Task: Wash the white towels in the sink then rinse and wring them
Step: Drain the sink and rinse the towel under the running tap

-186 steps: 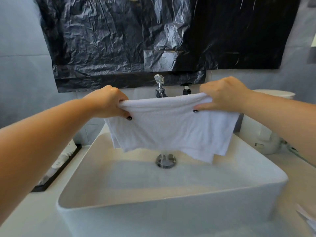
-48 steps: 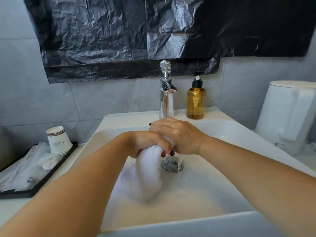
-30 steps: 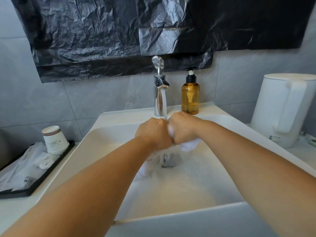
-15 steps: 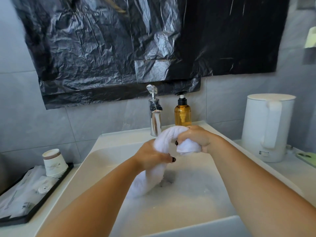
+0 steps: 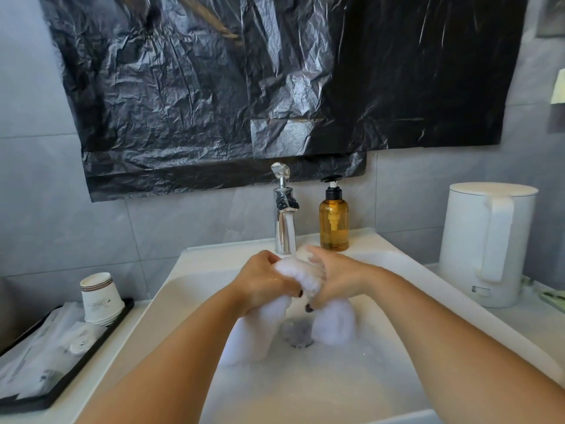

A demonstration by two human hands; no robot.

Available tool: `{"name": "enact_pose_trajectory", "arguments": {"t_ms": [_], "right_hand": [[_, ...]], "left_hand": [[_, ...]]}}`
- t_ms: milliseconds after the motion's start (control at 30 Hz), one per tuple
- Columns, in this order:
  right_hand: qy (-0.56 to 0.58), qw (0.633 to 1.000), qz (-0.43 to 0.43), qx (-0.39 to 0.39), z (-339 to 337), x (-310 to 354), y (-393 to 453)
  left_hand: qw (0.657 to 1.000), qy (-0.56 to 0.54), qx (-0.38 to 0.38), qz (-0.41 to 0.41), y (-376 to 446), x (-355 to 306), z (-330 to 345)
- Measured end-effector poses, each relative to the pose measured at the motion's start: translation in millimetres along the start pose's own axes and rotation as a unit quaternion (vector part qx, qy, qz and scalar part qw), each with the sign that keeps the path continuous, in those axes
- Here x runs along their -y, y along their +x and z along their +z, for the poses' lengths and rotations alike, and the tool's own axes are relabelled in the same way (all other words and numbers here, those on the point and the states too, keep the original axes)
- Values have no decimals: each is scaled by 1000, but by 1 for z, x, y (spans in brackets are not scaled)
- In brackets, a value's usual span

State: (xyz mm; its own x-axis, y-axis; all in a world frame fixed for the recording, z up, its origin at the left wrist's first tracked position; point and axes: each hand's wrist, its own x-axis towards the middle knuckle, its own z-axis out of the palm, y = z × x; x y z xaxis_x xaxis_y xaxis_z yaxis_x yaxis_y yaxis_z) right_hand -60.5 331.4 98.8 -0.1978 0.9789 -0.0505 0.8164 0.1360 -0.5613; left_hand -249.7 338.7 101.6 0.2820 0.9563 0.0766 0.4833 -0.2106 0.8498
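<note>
Far left on bench [image 5: 101,373]: black tray [image 5: 65,382] holding wrapped packets, stack of paper cups [image 5: 100,298] upright at its back end. White sink [image 5: 171,289] in centre, water pooled in basin. Left hand [image 5: 265,281] over basin, fingers [image 5: 292,290] clenched round the left part of white towel [image 5: 301,275], dark nail polish visible. Towel bunched into an arch between both hands, its top right under the spout of chrome tap [image 5: 284,221]; left end hanging down to the water left of drain [image 5: 298,333], right end hanging down just right of drain. Water running from the tap onto the towel. Right hand [image 5: 334,278] grasping the right part of the towel, thumb curled under; upper fingers blurred, exact pose there hard to tell. Hands close together, towel showing between them. Amber soap pump bottle [image 5: 334,223] upright on sink ledge just right of tap. White kettle [image 5: 487,243] on bench far right, handle facing camera. Black plastic sheet [image 5: 214,87] on grey tiled wall above.
</note>
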Motion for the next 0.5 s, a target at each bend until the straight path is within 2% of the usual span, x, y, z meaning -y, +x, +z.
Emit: {"name": "enact_pose_trajectory", "arguments": {"t_ms": [67, 133, 200, 267, 367, 433, 500], "right_hand": [[20, 990, -127, -52, 15, 9, 5], [49, 972, -188, -134, 19, 15, 5], [66, 957, -194, -204, 14, 20, 4], [65, 950, -175, -252, 4, 20, 2], [61, 942, -146, -296, -6, 10, 1], [69, 944, -124, -296, -4, 3, 0], [57, 950, -135, -276, 2, 5, 0]], "left_hand": [[1000, 4, 8, 21, -2, -4, 0], [999, -26, 1, 27, -3, -8, -6], [997, -71, 12, 32, -5, -9, -10], [994, -83, 55, 40, -7, -6, -10], [990, -12, 132, 46, -11, 0, 4], [995, 32, 85, 48, -8, -1, 14], [999, 16, 17, 49, -3, -4, 19]]}}
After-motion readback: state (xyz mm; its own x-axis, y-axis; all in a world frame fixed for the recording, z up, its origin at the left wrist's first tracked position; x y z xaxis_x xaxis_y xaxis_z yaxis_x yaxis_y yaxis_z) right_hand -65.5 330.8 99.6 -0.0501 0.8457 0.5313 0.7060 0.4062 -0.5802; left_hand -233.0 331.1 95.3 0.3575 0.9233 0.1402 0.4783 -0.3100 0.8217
